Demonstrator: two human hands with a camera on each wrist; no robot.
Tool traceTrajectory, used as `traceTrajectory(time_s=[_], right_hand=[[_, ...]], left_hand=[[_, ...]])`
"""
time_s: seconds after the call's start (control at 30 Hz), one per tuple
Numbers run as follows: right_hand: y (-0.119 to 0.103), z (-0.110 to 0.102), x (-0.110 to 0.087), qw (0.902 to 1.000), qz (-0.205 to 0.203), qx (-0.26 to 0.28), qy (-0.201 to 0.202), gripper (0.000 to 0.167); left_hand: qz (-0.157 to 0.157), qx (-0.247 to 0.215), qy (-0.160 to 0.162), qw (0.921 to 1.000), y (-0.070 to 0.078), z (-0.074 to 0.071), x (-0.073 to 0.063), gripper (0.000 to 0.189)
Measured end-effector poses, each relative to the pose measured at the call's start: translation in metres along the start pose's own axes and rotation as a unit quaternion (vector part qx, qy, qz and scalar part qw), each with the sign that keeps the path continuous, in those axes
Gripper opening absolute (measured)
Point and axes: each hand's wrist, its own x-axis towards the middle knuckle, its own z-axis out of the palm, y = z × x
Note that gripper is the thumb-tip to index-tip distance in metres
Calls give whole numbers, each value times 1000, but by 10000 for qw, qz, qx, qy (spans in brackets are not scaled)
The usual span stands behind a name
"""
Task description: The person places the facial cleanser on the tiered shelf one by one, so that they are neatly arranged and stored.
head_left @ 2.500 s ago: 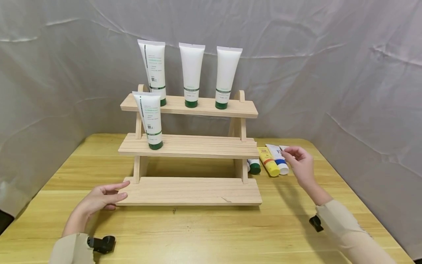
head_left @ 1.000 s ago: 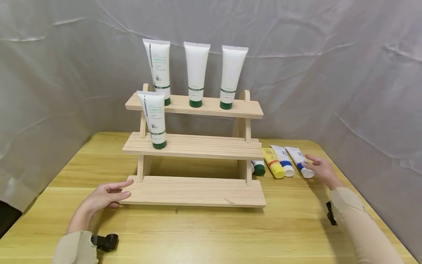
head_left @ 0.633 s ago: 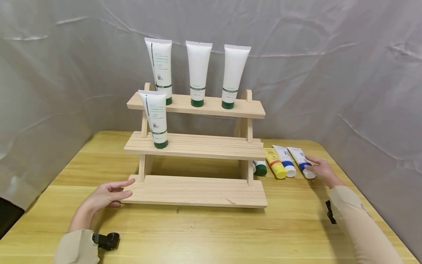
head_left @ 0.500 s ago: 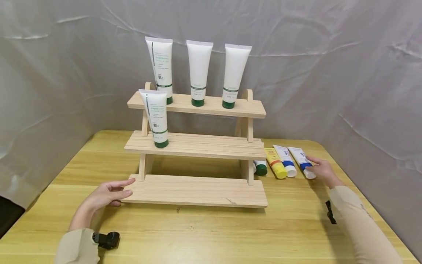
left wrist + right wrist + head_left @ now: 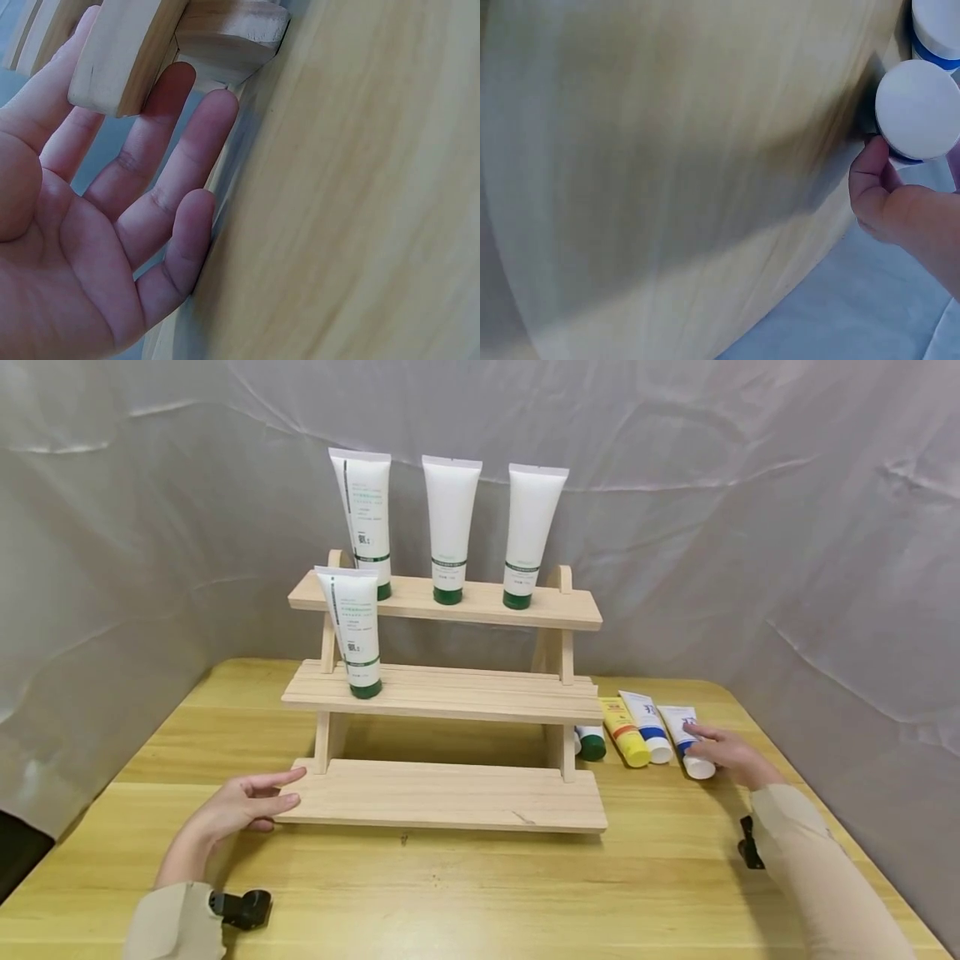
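Note:
My left hand [image 5: 236, 806] holds the left end of the bottom board of a three-tier wooden display stand [image 5: 450, 793]. In the left wrist view the board end [image 5: 120, 60] sits between thumb and fingers. At the far right, my right hand [image 5: 731, 752] grips a white squeeze tube with a blue band [image 5: 678, 727], lying on the table. Its white cap [image 5: 917, 109] faces the right wrist camera, with a thumb or finger curled against its side; the other fingers are mostly hidden.
Three white tubes with green caps [image 5: 450, 527] stand on the top tier and another [image 5: 356, 627] on the middle tier's left. Beside the stand lie a yellow tube [image 5: 625, 731], another blue-banded tube [image 5: 645, 727] and a partly hidden green-capped tube [image 5: 592, 743]. Grey cloth [image 5: 675, 527] surrounds the table.
My right hand went right and down to the outermost blue-banded tube and took hold of it. That tube has since shifted slightly toward me. My left hand stays on the stand.

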Motion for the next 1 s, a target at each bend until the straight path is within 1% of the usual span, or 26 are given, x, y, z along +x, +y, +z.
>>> traceTrajectory(time_s=[0.07,0.13,0.23,0.3,0.43,0.5,0.53,0.7,0.9,1.0], right_hand=[[0,1,-1,9991,250,338,13,68],[1,1,-2,9959,456,770,86,71],[0,-1,-3,9887,689,1313,206,75],[0,-5,-4,9846,775,1549,232,77],[-4,-7,-8,9866,917,1340,163,79],[-5,-7,-9,9866,943,1333,75,81],[-5,-7,-10,9861,930,1378,28,81],[3,-7,-12,9742,733,2122,-244,88],[2,-8,-19,9708,393,2261,-704,81],[-1,-6,-22,9657,271,2476,-740,76]], left_hand=[[13,13,-14,10000,0,0,0,46],[25,28,-20,10000,0,0,0,46],[5,2,-27,10000,0,0,0,47],[-19,-25,-27,10000,0,1,0,48],[-43,-71,-34,10000,-1,0,0,48],[-43,-83,-47,9999,-1,0,0,48],[-45,-81,-48,9999,-1,0,0,48],[-65,-86,-73,9999,-1,1,0,48],[-39,-88,-67,9999,-2,1,0,46],[-15,-66,-37,10000,-2,1,0,46]])
